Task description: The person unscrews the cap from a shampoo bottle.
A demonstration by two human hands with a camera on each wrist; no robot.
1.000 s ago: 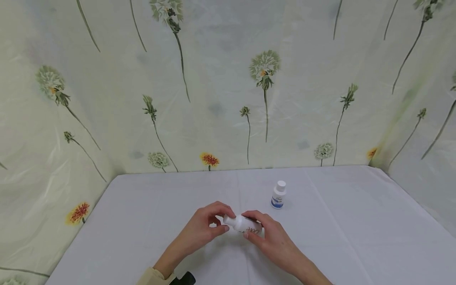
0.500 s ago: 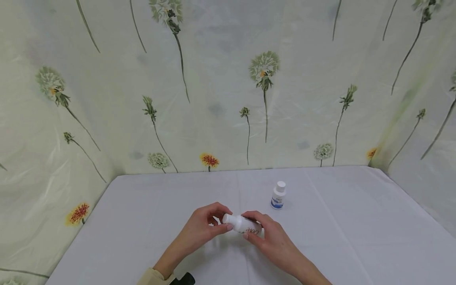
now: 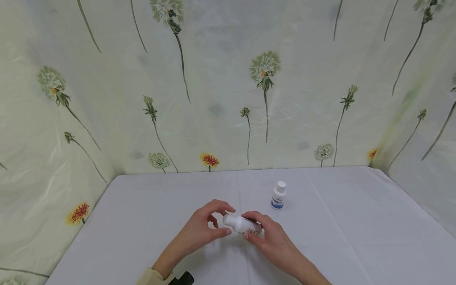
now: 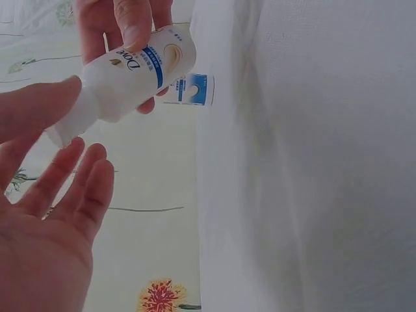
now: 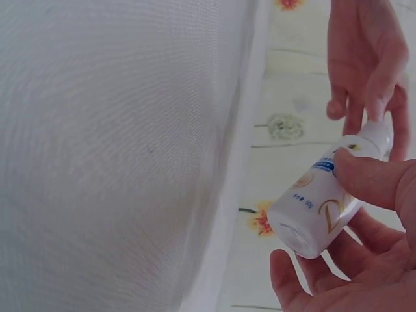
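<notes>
A small white Dove bottle lies tilted on its side above the table, its white cap pointing left. My right hand grips its body between thumb and fingers. Around the cap, my left hand has its thumb and fingers spread apart, with a gap to the cap in the head view. In the left wrist view the left thumb overlaps the cap, and the other fingers are loosely extended below it. The bottle's base faces the lower left in the right wrist view.
Behind the hands, a second white bottle with a blue label stands upright on the white-covered table. A curtain with printed dandelions hangs along the back and sides. A black object sits by the left sleeve.
The left fingers have moved on the cap and now spread away from it. The right hand keeps hold of the Dove bottle in nearly the same place; the standing bottle has not moved.
</notes>
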